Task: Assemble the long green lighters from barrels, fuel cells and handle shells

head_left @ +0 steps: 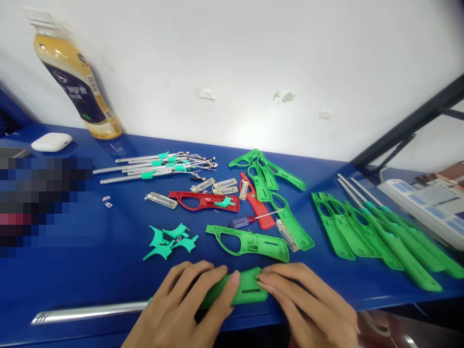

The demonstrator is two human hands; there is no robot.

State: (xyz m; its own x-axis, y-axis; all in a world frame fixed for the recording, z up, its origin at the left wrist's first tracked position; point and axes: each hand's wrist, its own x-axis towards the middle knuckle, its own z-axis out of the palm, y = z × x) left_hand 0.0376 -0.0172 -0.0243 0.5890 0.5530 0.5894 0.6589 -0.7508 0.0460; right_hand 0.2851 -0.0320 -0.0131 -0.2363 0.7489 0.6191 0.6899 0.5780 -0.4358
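A green stick lighter (250, 286) lies along the front of the blue table, its metal tube (90, 311) pointing left. My left hand (188, 299) is closed over the middle of it, hiding the trigger area. At the handle's right end, the fingers of my right hand (308, 299) are pinched on the green shell. Just beyond my hands rests an open green half shell (261, 245). Several turquoise triggers (161, 246) lie loose to its left.
Behind are metal tubes with wires (145, 169), a red half shell (195, 200), clear fuel tanks (161, 199) and a screwdriver (243, 221). Green lighters (409, 251) are lined up at right near a power strip (424, 208). A bottle (78, 87) and white case (51, 142) stand back left.
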